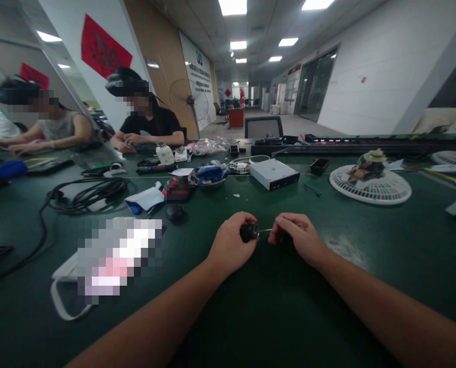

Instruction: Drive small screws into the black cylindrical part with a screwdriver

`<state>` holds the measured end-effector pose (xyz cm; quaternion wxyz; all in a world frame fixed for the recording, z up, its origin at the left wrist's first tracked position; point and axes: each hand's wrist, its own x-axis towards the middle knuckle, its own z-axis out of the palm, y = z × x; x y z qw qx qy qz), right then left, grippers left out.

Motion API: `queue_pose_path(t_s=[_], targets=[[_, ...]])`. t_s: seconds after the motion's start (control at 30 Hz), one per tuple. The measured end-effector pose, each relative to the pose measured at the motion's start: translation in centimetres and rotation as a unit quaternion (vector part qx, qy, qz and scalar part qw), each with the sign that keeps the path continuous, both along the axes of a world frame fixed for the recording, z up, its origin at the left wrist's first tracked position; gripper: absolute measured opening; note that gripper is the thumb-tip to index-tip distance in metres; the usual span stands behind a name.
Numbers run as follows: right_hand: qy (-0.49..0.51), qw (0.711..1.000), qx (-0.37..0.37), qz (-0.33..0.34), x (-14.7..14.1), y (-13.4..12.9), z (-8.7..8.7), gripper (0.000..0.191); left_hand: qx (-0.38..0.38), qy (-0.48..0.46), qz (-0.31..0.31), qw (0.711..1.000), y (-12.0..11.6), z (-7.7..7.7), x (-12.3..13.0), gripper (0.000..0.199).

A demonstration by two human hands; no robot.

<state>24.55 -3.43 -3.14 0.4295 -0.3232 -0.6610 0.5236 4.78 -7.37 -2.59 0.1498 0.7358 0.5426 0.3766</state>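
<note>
My left hand point(231, 243) is closed around a short black cylindrical part point(249, 232), its round end facing right. Opposite it, my right hand point(298, 235) pinches a screwdriver point(265, 230) whose thin metal shaft points left at that end. Fingers cover most of the screwdriver's handle, and whether the tip touches the black part is too small to tell. Both hands are low over the green table point(246, 306). Beyond them lie a silver optical drive point(273, 173) and a small dark cable piece point(312, 190).
A white fan grille with a motor point(370, 181) lies to the right. On the left are a black mouse point(174, 213), a coiled black cable point(88, 194) and a white-strapped, blurred-out item point(65, 268). Two people point(149, 120) in headsets sit across at the left.
</note>
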Motion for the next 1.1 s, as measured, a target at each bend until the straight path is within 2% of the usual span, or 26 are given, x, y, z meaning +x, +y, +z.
queue_pose_path(t_s=[0.17,0.4,0.6,0.67,0.8,0.87,0.93,0.97,1.03,1.1], targets=[[0.032,0.999,-0.007,0.044,0.5,-0.3,0.0,0.034,-0.009,0.001,0.001,1.000,0.1,-0.2,0.0,0.033],[-0.012,1.000,0.015,-0.009,-0.2,0.0,0.0,0.035,-0.009,0.009,0.006,1.000,0.2,-0.2,0.0,0.031],[0.002,0.999,0.012,0.042,0.1,-0.5,0.1,0.039,-0.012,0.003,0.014,1.000,0.1,-0.1,0.0,0.032],[0.036,0.999,0.010,0.013,0.2,-0.5,0.0,0.042,-0.012,0.003,0.017,1.000,0.1,-0.2,0.0,0.031],[0.078,0.993,0.017,-0.090,0.1,-0.1,-0.5,0.045,-0.018,-0.019,0.045,0.999,0.3,-0.4,-0.1,0.029],[0.031,0.992,0.028,-0.121,-0.1,-0.1,-0.6,0.041,-0.024,-0.028,0.059,0.998,0.5,-0.5,-0.2,0.029],[-0.075,0.987,0.079,-0.119,-0.4,-0.3,-0.6,0.033,-0.028,-0.035,0.071,0.996,0.6,-0.7,-0.2,0.030],[-0.138,0.976,0.124,-0.111,-0.5,-0.4,-0.6,0.025,-0.029,-0.039,0.075,0.996,0.7,-0.7,-0.3,0.031],[-0.251,0.938,0.222,-0.093,-0.8,-0.9,-0.5,0.012,-0.028,-0.043,0.079,0.996,0.7,-0.7,-0.3,0.032],[-0.317,0.902,0.283,-0.070,-1.1,-1.2,-0.4,0.018,-0.028,-0.047,0.079,0.995,0.7,-0.7,-0.3,0.033]])
